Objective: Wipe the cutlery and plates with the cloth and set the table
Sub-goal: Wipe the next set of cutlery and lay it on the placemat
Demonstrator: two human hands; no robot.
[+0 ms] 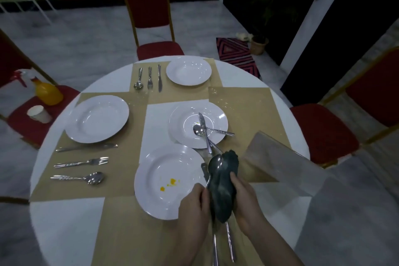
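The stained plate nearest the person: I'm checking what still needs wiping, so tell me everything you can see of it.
The stained plate is round, white and glossy, with a wide rim and a shallow well, and looks like ceramic or melamine. It lies flat on a tan placemat at the near side of the table. Yellow-orange smears and a few specks mark its well, so it looks unwiped. The left hand covers its near right edge. Whether it touches the neighbouring plate with cutlery cannot be told.
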